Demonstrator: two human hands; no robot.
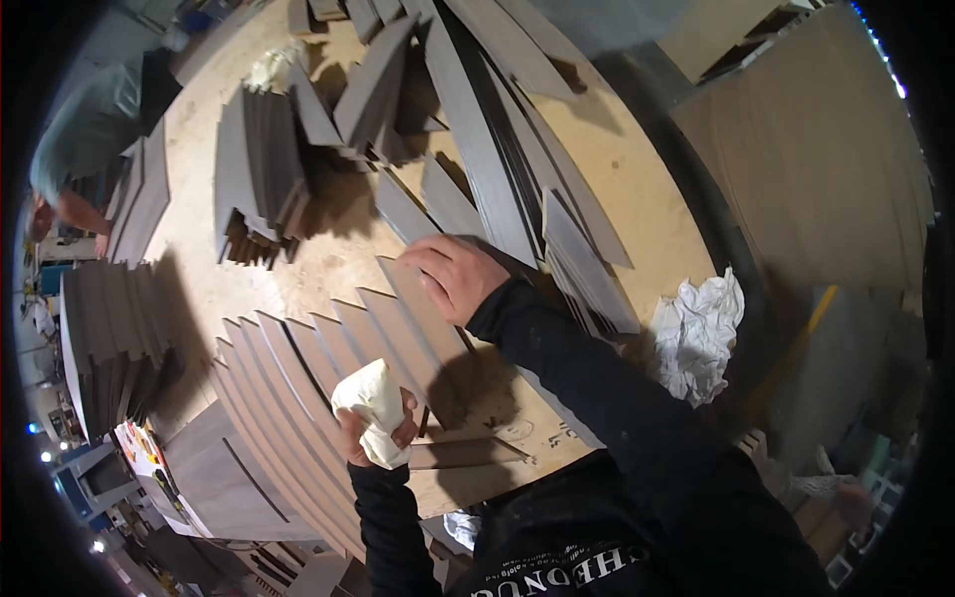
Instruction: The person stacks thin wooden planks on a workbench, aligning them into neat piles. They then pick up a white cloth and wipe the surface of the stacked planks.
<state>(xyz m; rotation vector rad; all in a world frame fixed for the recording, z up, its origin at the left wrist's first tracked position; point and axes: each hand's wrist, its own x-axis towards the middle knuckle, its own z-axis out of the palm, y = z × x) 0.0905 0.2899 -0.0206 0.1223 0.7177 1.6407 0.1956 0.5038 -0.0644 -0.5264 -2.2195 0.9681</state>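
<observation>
My left hand (405,423) is closed around a bunched cream-coloured cloth (370,398), held over the near end of a row of overlapping wooden slats (343,348). My right hand (453,276) is across the table, its fingers curled down between the far end of that row and the lower end of a grey slat (403,207). Whatever is under the right fingers is hidden, so I cannot tell if a slat is gripped. The slats show brown faces with grey edges and lie on a pale wooden table (328,269). A short narrow strip (468,453) lies near my body.
Stacked grey slats (261,164) stand at far left, with another stack (114,328) beyond the left side. Long boards (477,129) lie at the far middle. Crumpled white paper or cloth (696,338) sits at the right edge. Another person (90,134) bends over boards at left.
</observation>
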